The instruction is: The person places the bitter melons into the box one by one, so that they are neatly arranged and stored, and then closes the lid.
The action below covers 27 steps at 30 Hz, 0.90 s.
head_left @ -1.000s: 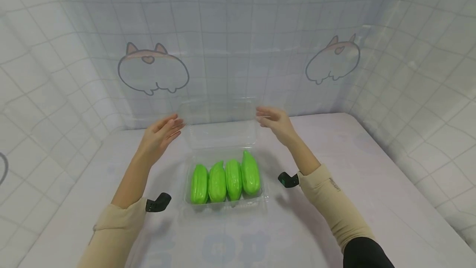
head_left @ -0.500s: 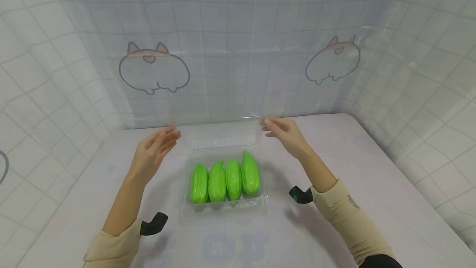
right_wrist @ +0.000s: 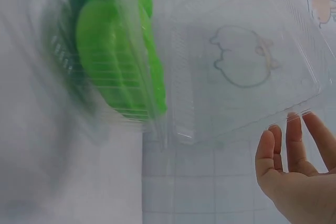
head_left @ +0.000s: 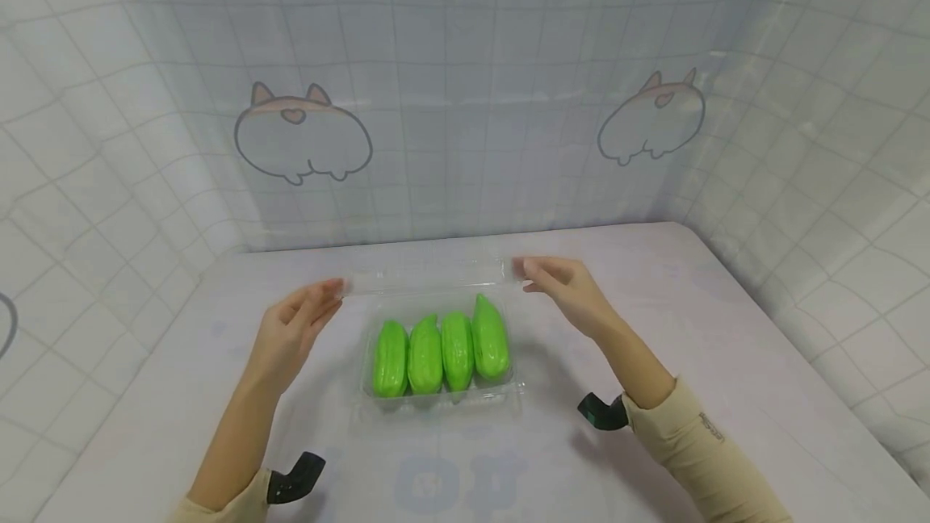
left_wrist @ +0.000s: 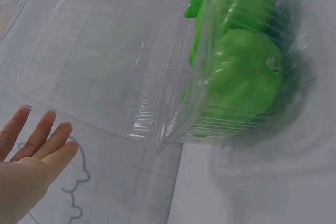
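Observation:
In the head view, a clear plastic clamshell box (head_left: 441,395) stands mid-table with several bright green, ridged, gourd-like pieces (head_left: 425,355) side by side in it. Its transparent lid (head_left: 425,274) is hinged at the far side and tilted up. My left hand (head_left: 286,337) is at the lid's left edge, and my right hand (head_left: 570,293) is at its right edge. Nearly straight left fingers (left_wrist: 55,142) lie by the lid rim in the left wrist view. Slightly bent right fingers (right_wrist: 295,142) touch the opposite rim in the right wrist view.
The pale table (head_left: 632,265) carries faint printed marks. Behind it and at both sides rise white gridded sheets (head_left: 450,119) with animal drawings. A black wrist mount (head_left: 294,479) sits on the left sleeve, and another (head_left: 605,412) on the right.
The lid has swung down from its upright stance toward the near side. Both hands have come lower and nearer with it. The box base and green pieces have stayed in place.

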Motion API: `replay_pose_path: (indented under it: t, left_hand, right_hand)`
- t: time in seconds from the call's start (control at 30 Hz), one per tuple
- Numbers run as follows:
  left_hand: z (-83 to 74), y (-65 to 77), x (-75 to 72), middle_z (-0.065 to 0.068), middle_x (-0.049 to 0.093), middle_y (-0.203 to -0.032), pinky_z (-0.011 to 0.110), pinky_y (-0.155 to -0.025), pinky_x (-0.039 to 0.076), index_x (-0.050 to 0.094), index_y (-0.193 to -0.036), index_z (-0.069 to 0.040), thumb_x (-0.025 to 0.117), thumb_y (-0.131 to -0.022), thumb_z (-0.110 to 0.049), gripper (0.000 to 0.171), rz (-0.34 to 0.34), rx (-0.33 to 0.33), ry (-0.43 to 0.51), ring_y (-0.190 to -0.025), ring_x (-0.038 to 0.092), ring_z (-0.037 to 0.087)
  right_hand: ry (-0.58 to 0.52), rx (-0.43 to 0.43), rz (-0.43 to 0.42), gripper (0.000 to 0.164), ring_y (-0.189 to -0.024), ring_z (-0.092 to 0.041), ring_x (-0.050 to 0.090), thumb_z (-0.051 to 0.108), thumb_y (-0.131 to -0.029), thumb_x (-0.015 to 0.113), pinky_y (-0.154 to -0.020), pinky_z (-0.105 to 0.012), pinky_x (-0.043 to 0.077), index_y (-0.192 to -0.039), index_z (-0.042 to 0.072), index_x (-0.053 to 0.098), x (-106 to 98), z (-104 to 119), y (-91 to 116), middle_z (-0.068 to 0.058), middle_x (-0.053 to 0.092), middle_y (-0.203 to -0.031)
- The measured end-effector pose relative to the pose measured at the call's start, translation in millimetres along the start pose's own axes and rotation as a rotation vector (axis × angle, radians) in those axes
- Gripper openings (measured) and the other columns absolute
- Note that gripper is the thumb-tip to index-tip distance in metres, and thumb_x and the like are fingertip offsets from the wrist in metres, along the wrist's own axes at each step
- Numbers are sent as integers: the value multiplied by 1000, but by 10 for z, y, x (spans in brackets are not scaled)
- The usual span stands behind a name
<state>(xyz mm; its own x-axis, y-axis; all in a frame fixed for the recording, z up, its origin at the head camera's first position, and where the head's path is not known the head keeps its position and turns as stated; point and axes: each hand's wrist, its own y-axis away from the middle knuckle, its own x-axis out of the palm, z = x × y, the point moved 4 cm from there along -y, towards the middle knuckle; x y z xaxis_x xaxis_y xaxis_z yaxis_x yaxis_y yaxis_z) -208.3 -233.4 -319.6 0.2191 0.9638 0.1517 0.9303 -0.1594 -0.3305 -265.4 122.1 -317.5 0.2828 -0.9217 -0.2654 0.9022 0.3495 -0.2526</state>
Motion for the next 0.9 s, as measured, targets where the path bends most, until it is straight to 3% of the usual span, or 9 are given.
replay_pose_path:
  t: [0.13, 0.27, 0.37, 0.6, 0.73, 0.9]
  left_hand:
    - [41, 99, -12, -1, 60, -119, 18, -101, 42, 57, -120, 3, 43, -100, -9, 27, -24, -20, -112, -115, 55, 6]
    - [98, 203, -44, -5, 60, -123, 9, -96, 41, 53, -128, 3, 47, -100, -17, 34, -65, -67, -413, -114, 53, -2]
    - [143, 277, -54, -5, 59, -126, 5, -92, 41, 53, -130, -1, 51, -98, -20, 37, -79, -101, -566, -113, 51, -7]
    - [250, 447, -27, 10, 56, -132, 9, -89, 47, 52, -131, 0, 57, -95, -19, 40, -69, -172, -555, -110, 54, -5]
    - [306, 508, -12, 16, 53, -134, 10, -89, 47, 53, -131, 0, 58, -95, -20, 41, -63, -184, -556, -111, 54, -5]
    - [368, 572, 1, 18, 50, -136, 7, -95, 39, 52, -129, 4, 60, -93, -17, 42, -60, -152, -588, -116, 44, -11]
  right_hand:
    - [38, 36, 8, 38, -108, -25, 61, 21, -94, 58, -95, -37, 51, -123, -3, 59, 31, -33, 95, -15, 61, -124]
    - [65, 17, 43, 40, -112, -25, 59, 18, -90, 64, -94, -36, 51, -124, -4, 58, 57, -78, 173, -15, 62, -123]
    - [55, 11, 84, 43, -113, -30, 57, 14, -88, 66, -90, -33, 54, -125, -6, 56, 81, -127, 236, -18, 61, -123]
    - [25, 45, 150, 47, -113, -35, 55, 13, -85, 69, -87, -28, 54, -126, -6, 55, 143, -214, 394, -21, 58, -125]
    - [-3, 3, 169, 46, -112, -40, 53, 9, -84, 69, -90, -33, 54, -124, -10, 55, 191, -244, 456, -26, 57, -124]
    - [-9, -17, 174, 44, -111, -39, 53, 5, -82, 70, -92, -42, 52, -121, -11, 56, 245, -288, 520, -25, 58, -122]
